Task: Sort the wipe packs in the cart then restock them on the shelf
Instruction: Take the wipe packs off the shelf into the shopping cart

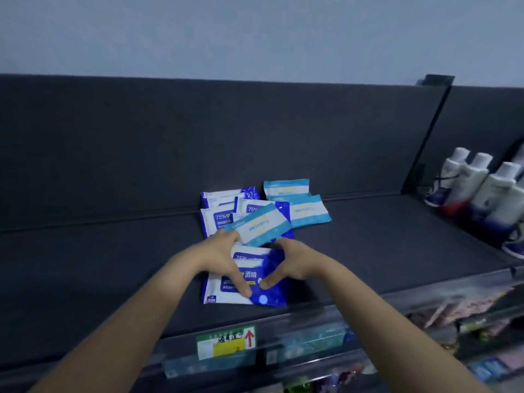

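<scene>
Both my hands reach onto the dark shelf (382, 245). My left hand (224, 258) and my right hand (289, 260) hold a light-blue wipe pack (261, 226) by its near edge, tilted above a dark-blue 75% alcohol wipe pack (246, 282) on which both thumbs rest. Behind lie several more dark-blue packs (218, 214) in a loose pile. Two light-blue packs (297, 202) lie overlapping at the back right of the pile. No cart is in view.
White bottles (482, 188) stand in a row at the shelf's right end beyond a dark divider (425, 137). A price tag with a red arrow (226, 341) hangs on the shelf's front rail. Coloured goods fill the lower shelf at bottom right.
</scene>
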`<state>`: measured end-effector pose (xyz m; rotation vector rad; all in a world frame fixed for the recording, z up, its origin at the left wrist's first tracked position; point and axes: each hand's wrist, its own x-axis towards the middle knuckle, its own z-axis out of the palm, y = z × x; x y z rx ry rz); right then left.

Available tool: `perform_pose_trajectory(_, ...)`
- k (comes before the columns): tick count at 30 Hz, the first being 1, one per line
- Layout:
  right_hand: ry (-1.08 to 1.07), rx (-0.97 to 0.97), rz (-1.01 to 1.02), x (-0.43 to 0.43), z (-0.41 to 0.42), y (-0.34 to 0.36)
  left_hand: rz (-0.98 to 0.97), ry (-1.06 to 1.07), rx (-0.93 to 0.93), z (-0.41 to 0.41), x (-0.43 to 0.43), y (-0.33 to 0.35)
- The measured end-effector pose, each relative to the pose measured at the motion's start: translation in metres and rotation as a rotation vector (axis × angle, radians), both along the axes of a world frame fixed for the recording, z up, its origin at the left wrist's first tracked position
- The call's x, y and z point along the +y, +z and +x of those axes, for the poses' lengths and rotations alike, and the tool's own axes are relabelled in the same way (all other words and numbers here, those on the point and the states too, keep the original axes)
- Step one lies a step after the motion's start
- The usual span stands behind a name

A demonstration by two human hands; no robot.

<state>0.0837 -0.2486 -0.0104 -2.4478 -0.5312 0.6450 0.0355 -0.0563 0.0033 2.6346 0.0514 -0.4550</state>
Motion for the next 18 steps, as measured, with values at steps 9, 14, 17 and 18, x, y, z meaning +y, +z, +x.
perform_pose_trajectory(9,-0.121,-0.386,0.225,0.001,0.053,0.016,-0.077,0.147,-0.462,0.038,-0.017,-0.004)
perform_pose_trajectory(14,-0.238,-0.291,0.187,-0.007,0.091,0.015,0.006,0.475,-0.232,0.068,-0.02,0.002)
perform_pose_trajectory(17,-0.407,-0.25,0.135,-0.018,0.115,0.011,-0.036,0.59,-0.183,0.077,-0.028,-0.002)
perform_pose_trajectory(18,-0.433,-0.192,0.101,-0.022,0.122,0.01,-0.013,0.577,-0.177,0.081,-0.034,-0.005)
